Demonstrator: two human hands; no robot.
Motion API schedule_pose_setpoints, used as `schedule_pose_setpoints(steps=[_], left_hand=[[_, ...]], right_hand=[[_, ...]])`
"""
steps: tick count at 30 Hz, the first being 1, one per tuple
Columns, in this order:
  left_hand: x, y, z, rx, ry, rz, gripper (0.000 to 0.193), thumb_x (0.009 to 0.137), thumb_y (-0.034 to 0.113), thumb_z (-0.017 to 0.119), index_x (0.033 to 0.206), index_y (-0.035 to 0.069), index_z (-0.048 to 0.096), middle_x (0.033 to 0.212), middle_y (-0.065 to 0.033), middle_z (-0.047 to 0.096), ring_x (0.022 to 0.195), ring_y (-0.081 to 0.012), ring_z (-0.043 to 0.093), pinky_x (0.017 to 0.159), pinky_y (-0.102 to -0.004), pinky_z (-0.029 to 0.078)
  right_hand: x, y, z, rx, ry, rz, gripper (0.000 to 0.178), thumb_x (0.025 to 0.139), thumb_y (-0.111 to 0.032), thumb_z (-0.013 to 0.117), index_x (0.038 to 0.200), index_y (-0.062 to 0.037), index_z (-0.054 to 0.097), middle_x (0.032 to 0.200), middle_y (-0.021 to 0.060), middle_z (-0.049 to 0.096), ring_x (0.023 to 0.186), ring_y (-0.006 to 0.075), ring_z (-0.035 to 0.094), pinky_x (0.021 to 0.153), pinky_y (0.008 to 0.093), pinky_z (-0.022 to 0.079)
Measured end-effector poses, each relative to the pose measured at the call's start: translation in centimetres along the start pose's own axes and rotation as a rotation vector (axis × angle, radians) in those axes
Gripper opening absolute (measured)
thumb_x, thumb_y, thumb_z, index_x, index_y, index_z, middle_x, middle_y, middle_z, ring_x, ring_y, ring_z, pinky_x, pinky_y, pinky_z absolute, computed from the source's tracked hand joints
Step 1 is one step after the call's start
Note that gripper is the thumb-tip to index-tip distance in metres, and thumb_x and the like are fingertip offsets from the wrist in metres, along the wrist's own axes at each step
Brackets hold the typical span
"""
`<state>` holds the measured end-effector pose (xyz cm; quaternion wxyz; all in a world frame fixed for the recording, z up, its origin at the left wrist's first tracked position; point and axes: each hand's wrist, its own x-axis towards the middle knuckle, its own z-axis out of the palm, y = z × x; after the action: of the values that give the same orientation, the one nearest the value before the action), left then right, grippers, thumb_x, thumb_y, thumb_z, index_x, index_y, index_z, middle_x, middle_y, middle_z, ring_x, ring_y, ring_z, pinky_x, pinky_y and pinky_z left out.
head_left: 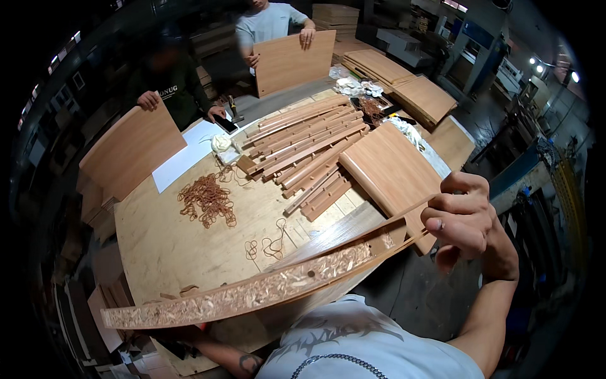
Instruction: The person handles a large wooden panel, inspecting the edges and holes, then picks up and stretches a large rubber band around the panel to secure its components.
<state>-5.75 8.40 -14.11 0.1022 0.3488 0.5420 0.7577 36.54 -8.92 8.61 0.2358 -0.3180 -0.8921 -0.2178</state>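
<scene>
Head view: right hand (459, 218) raised at right, forearm rising from lower edge, fingers (442, 222) pinching thin edge-banding strip (413, 208) peeling off panel end. Left hand hidden under panel's lower-left end; grip state not determinable. Chipboard panel (252, 294) held edge-up over bench (164, 246), long axis running lower left to upper right. Rubber bands (207, 201) lying on bench beyond.

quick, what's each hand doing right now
Left hand: hidden under the curved chipboard panel; grip cannot be told.
Right hand: closed, pinching a rubber band at the panel's end.
</scene>
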Motion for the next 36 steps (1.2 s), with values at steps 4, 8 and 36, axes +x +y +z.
schedule_pose_setpoints(steps=[4, 8, 36], left_hand=[[0.4, -0.1, -0.2, -0.014, 0.0, 0.013, 0.055, 0.099, 0.045, 0.024, 0.127, -0.001, 0.036, 0.123, -0.0209, 0.047, 0.109, -0.0279, 0.052, 0.089, -0.0384, 0.043], [0.6, -0.8, -0.2, -0.032, -0.011, 0.013, 0.055, 0.098, 0.046, 0.023, 0.125, 0.0, 0.036, 0.121, -0.0208, 0.049, 0.107, -0.0283, 0.054, 0.087, -0.0389, 0.045], [-0.6, -1.8, -2.8, 0.637, 0.042, 0.384, 0.057, 0.099, 0.04, 0.028, 0.138, -0.002, 0.024, 0.133, -0.0238, 0.041, 0.117, -0.0324, 0.048, 0.095, -0.04, 0.041]], right_hand=[[-1.6, 0.3, 0.6, 0.076, -0.036, 0.09, 0.044, 0.093, -0.04, 0.048, 0.104, 0.0023, 0.053, 0.067, 0.0037, 0.058, 0.05, 0.014, 0.051, 0.045, 0.0265, 0.032], [-2.5, -0.2, 2.3, 0.128, 0.016, 0.141, 0.043, 0.094, -0.037, 0.046, 0.104, 0.0031, 0.056, 0.066, 0.0026, 0.057, 0.047, 0.0141, 0.048, 0.044, 0.0271, 0.032], [-10.0, 1.4, 2.7, -0.343, 1.274, 1.163, 0.044, 0.1, -0.032, 0.03, 0.113, 0.0051, 0.049, 0.076, 0.0165, 0.065, 0.063, 0.0191, 0.06, 0.062, 0.0266, 0.05]])
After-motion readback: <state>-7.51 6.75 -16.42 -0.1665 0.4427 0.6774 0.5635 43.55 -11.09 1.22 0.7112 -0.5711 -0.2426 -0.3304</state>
